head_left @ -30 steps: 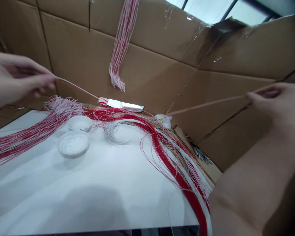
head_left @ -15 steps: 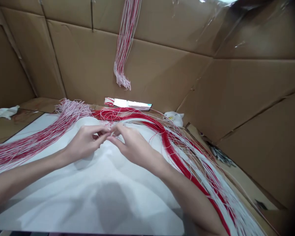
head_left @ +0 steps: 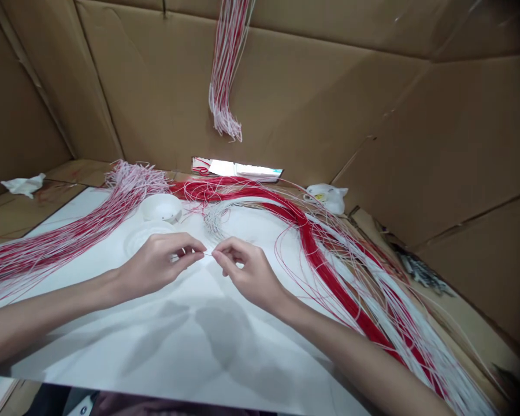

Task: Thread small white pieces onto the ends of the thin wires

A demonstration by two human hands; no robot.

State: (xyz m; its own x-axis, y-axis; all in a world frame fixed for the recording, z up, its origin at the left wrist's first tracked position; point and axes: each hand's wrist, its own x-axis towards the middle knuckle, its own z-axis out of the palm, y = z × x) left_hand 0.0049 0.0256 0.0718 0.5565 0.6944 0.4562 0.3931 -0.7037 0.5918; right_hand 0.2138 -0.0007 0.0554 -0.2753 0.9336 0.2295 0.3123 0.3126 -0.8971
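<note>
Thin white strand (head_left: 207, 253) pinched by left hand (head_left: 156, 264) and right hand (head_left: 249, 276) (fingers (head_left: 191, 251) narrow), well inside white tabletop (head_left: 177, 352) edge

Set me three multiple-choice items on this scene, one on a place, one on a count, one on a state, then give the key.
1. Where is the bundle of red and white strands that hangs above the table?
A. In front of the cardboard wall
B. Inside a white bowl
C. Under the left hand

2. How many round white dishes show on the white table?
A. One
B. Two
C. Four

3. What are the left hand and right hand doing?
A. Each gripping a bowl
B. Lying flat, palms down
C. Holding a thin pale strand at their fingertips

Key:
1. A: it hangs before the wall.
2. B: a white bowl and a shallow dish show.
3. C: the strand spans the fingertips of both hands.
</note>
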